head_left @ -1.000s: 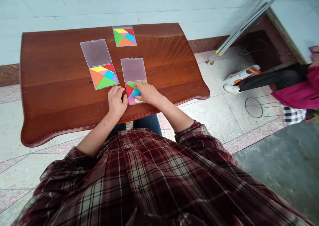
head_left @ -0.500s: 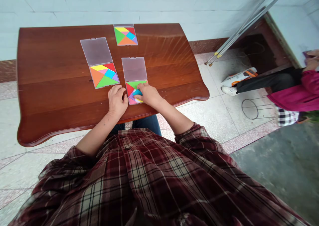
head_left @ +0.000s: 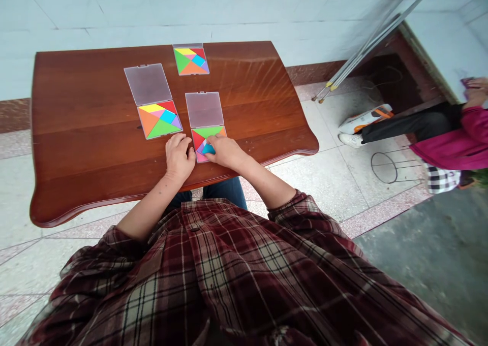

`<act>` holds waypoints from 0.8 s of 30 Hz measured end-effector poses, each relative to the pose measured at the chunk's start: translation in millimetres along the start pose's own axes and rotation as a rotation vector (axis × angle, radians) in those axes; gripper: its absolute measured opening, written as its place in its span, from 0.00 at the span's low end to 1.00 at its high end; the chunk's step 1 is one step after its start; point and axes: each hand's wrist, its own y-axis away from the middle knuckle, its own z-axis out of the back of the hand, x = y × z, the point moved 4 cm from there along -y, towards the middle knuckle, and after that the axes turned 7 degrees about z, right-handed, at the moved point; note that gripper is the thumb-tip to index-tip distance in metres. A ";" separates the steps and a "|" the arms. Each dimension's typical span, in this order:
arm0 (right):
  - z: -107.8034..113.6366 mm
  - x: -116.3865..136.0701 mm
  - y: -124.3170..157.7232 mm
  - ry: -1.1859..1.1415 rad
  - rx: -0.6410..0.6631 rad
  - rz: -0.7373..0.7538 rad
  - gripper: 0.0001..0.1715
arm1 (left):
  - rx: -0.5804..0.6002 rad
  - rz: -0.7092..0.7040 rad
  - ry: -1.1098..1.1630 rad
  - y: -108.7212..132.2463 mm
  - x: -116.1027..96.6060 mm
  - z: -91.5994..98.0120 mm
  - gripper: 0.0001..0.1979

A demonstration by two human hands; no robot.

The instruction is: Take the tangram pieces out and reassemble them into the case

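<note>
A tangram case (head_left: 205, 110) lies with its clear lid folded back near the table's front edge. Its tray holds a green piece (head_left: 208, 131), a red piece (head_left: 197, 137) and other coloured pieces. My right hand (head_left: 226, 152) reaches over the tray, thumb and fingers closed on a blue tangram piece (head_left: 208, 149), which looks turned against its neighbours. The hand hides the tray's right side. My left hand (head_left: 178, 157) rests on the wood with loosely bent fingers apart from the thumb, right by the tray's left edge; it holds nothing visible.
Two more filled tangram sets lie on the brown table (head_left: 87, 107): one with an open lid (head_left: 148, 84) at left, one tangram set (head_left: 191, 61) at the back. Crutches (head_left: 362, 51) lean at right. A seated person (head_left: 442, 137) is beyond, near a wire stand (head_left: 384, 167).
My right hand has shifted the blue piece slightly toward me and left within the tray, and a pale gap now shows above it. My left hand stays put. The view has tilted slightly.
</note>
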 end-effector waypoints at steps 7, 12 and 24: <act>3.1 -21.1 -1.0 -0.096 -0.114 0.017 0.15 | 0.016 0.010 -0.015 -1.2 0.1 0.6 0.12; -5.1 -79.6 1.2 -0.573 -0.428 -0.142 0.12 | 0.027 0.026 -0.037 -0.5 -1.1 3.5 0.12; -11.7 -56.0 14.7 -0.315 -0.353 -0.328 0.16 | 0.294 0.504 0.104 -27.9 -15.2 1.6 0.15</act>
